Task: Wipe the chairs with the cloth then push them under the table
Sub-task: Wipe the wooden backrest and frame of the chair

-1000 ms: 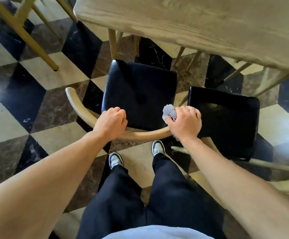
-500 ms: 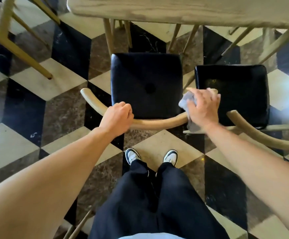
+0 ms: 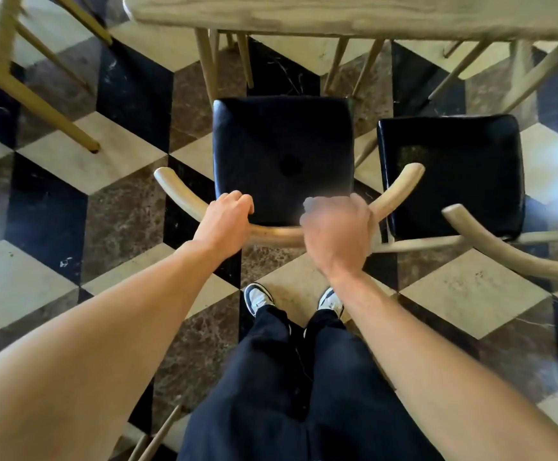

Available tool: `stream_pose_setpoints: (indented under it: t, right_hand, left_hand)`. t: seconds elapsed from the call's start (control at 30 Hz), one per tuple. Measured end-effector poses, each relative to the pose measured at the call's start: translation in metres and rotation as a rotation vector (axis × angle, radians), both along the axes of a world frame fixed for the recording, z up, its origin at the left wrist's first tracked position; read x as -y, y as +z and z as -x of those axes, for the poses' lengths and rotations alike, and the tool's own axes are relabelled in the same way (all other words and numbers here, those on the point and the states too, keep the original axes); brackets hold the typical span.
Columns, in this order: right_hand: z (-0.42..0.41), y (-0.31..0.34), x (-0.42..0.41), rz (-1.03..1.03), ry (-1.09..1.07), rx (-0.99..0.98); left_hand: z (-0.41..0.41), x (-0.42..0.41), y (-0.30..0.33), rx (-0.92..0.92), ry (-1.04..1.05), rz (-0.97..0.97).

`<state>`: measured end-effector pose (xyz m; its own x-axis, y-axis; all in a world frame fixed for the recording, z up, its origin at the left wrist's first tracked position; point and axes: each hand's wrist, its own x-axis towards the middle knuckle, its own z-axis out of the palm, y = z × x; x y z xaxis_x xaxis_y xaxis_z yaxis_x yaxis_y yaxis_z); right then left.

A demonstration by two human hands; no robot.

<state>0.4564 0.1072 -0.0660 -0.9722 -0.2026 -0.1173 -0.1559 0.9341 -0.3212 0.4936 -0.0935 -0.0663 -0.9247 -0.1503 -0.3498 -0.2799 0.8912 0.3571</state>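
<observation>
A chair with a black seat cushion and a curved pale wooden backrest stands in front of me, its front near the wooden table. My left hand grips the backrest left of its middle. My right hand is blurred with motion on the backrest right of the middle, closed over a light grey cloth of which only a corner shows. A second chair with a black cushion and curved backrest stands to the right.
The floor is a checker of black, brown and cream tiles. Wooden legs of another chair or table slant at the upper left. My feet stand right behind the chair. Chair and table legs crowd the space under the table edge.
My right hand with the cloth has slid left along the backrest from its right end toward the middle. My left hand keeps its grip. The view has shifted slightly.
</observation>
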Motion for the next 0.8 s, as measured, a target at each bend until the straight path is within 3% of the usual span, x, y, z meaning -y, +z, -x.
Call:
stream_pose_setpoints:
  t: [0.23, 0.47, 0.8]
  right_hand:
    - [-0.010, 0.015, 0.006, -0.028, 0.438, 0.170]
    - [0.025, 0.015, -0.025, -0.188, 0.887, 0.176]
    - [0.032, 0.019, -0.002, -0.119, 0.946, 0.236]
  left_hand:
    - [-0.004, 0.013, 0.001, -0.041, 0.043, 0.016]
    - [-0.021, 0.047, 0.000, -0.128, 0.175, 0.167]
    - [-0.030, 0.079, -0.008, -0.248, 0.688, -0.148]
